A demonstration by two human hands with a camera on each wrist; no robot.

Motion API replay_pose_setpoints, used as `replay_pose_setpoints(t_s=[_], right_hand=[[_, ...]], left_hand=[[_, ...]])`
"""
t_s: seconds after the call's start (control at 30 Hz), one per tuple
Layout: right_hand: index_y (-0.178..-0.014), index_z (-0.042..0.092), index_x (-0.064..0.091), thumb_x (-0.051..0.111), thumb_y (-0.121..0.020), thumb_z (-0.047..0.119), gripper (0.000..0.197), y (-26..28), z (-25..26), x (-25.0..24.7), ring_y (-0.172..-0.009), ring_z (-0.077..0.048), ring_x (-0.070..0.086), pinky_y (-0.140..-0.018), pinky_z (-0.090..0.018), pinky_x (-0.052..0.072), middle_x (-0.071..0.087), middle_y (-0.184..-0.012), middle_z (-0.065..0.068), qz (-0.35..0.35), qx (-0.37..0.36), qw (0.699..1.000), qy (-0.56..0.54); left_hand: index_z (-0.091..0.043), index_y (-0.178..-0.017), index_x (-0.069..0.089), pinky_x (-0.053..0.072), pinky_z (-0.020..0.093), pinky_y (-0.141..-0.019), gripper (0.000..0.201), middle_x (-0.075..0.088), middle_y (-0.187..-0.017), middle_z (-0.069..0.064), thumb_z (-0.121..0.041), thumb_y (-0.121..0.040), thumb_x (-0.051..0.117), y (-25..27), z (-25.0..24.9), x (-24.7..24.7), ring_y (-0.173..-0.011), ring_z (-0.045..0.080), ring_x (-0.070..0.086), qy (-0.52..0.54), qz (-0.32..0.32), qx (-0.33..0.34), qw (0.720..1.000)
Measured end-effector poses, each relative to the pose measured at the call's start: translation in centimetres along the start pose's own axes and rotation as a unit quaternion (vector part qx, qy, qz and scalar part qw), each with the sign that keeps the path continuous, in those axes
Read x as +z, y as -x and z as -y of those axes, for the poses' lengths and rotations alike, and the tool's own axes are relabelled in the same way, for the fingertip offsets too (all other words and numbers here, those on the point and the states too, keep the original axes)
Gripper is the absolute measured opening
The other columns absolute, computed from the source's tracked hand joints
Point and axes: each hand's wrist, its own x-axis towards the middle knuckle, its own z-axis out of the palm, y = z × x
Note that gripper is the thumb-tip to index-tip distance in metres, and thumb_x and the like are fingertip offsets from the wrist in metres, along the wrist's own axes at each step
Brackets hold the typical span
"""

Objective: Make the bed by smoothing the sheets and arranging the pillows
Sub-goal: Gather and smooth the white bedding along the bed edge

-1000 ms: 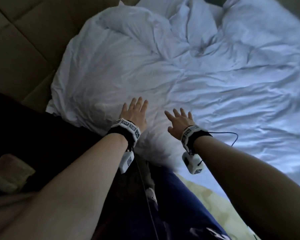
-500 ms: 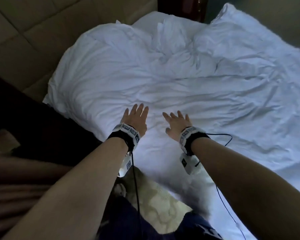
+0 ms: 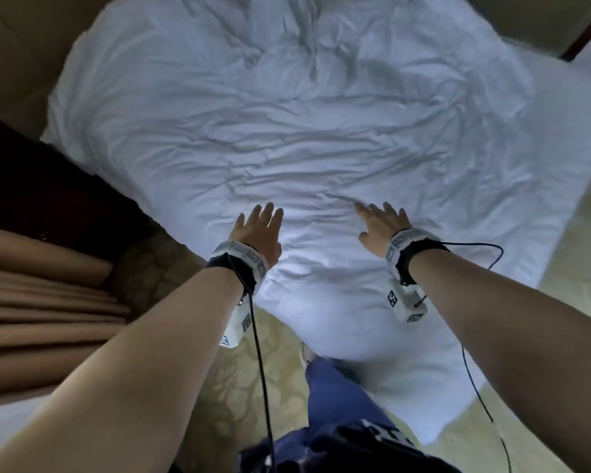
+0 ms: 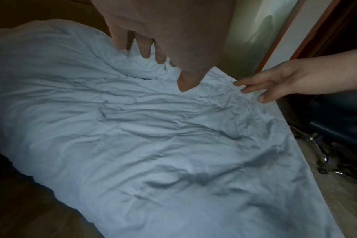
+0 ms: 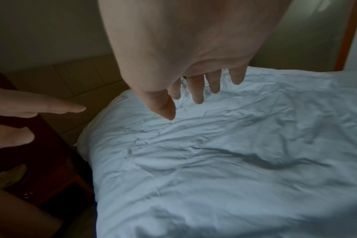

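Note:
A white, wrinkled duvet (image 3: 321, 131) covers the bed, bunched into folds at the far end (image 3: 304, 35). My left hand (image 3: 260, 230) is stretched out flat, palm down, over the duvet's near left part, fingers straight. My right hand (image 3: 382, 223) reaches out the same way a little to the right, fingers spread. In the left wrist view the left hand (image 4: 163, 48) hovers above the duvet (image 4: 153, 145) with the right hand (image 4: 285, 83) alongside. From the right wrist, the right hand (image 5: 194, 80) hangs just over the cloth (image 5: 234, 161). Neither hand holds anything. No pillow shows.
A dark wooden nightstand (image 3: 48, 192) stands left of the bed, with tan curtain folds (image 3: 41, 302) nearer me. The padded headboard wall (image 3: 21, 46) lies at far left. Patterned carpet (image 3: 219, 370) runs around the bed's corner. A chair base (image 4: 326, 161) sits right of the bed.
The view has swung so the bed now lies straight ahead. Both hands have moved apart and toward the duvet's near end, still flat and holding nothing.

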Motion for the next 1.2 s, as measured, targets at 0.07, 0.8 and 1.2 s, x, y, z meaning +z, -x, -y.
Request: replay_pose_setpoints(t_s=[0.07,0.8,1.2], right_hand=[[-0.155,0.029,0.002,0.042,-0.099,0.027,0.069,3.5,-3.0,2.5,-0.146,-0.031,0.014,-0.118,-0.052,0.013,0.019,-0.160,-0.003,0.004,0.011,1.000,-0.004],[-0.154,0.035,-0.001,0.047,-0.081,-0.008,0.097,21.3,-25.4,36.1,-0.149,-0.030,-0.011,-0.121,-0.045,0.008,-0.021,-0.161,0.001,0.132,-0.103,0.978,0.121],[-0.156,0.023,0.009,0.036,-0.095,0.017,0.067,8.5,-31.6,43.0,-0.150,-0.025,0.005,-0.120,-0.050,0.004,0.002,-0.163,-0.005,-0.086,-0.331,0.918,0.199]], left_hand=[[-0.018,-0.156,-0.007,0.006,0.044,-0.122,0.070,-0.012,-0.163,0.000,-0.036,-0.102,0.035,2.2,-3.8,1.2,-0.150,0.021,-0.004,0.000,-0.007,0.011,1.000],[-0.009,-0.154,0.004,0.014,0.047,-0.120,0.083,-0.009,-0.162,0.014,-0.044,-0.095,0.050,16.5,-39.6,29.7,-0.149,0.029,0.001,0.119,0.109,0.036,0.986],[0.000,-0.153,0.002,0.005,0.055,-0.117,0.114,-0.003,-0.160,0.024,-0.075,-0.081,0.049,2.3,-52.1,38.5,-0.148,0.039,0.001,0.192,-0.059,-0.126,0.971]])
